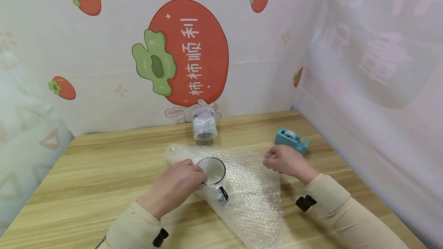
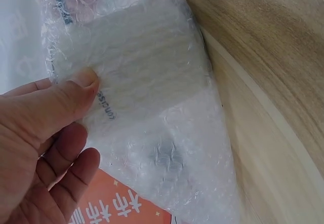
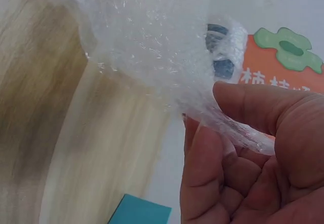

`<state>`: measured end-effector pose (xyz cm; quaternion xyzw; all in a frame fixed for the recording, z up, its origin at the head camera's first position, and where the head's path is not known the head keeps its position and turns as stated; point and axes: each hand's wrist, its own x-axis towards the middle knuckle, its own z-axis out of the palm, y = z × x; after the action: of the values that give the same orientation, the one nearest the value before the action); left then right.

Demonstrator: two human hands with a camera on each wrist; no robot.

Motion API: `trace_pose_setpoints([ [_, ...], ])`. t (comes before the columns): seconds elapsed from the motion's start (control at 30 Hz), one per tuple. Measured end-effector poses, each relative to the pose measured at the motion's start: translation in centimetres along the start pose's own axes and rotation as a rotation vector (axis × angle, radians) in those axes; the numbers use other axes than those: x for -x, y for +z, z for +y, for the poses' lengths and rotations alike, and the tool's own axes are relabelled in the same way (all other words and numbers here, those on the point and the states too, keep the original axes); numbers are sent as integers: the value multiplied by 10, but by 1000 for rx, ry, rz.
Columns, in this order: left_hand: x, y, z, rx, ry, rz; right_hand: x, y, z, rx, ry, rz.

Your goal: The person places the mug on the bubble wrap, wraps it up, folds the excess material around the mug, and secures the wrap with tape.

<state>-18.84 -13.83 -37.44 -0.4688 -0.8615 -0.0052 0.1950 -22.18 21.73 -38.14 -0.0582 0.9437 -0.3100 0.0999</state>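
A mug with a dark rim and a dark handle stands on a sheet of bubble wrap. The left hand grips it at the rim, with part of the wrap folded up over its near side. In the left wrist view, the thumb presses the wrap against the mug's pale wall, where the print "concise" shows through. On the right, the right hand pinches a gathered edge of the wrap between thumb and fingers, holding it up in the right wrist view.
Behind the sheet, against the printed backdrop, an item bundled in bubble wrap stands upright. A blue tape dispenser sits just beyond the right hand. Wooden tabletop extends to the left.
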Motion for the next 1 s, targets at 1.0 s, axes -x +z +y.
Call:
trace_pose_setpoints([
  [1.0, 5, 3, 4, 88, -81, 60, 22, -1, -85, -414, -98, -61],
])
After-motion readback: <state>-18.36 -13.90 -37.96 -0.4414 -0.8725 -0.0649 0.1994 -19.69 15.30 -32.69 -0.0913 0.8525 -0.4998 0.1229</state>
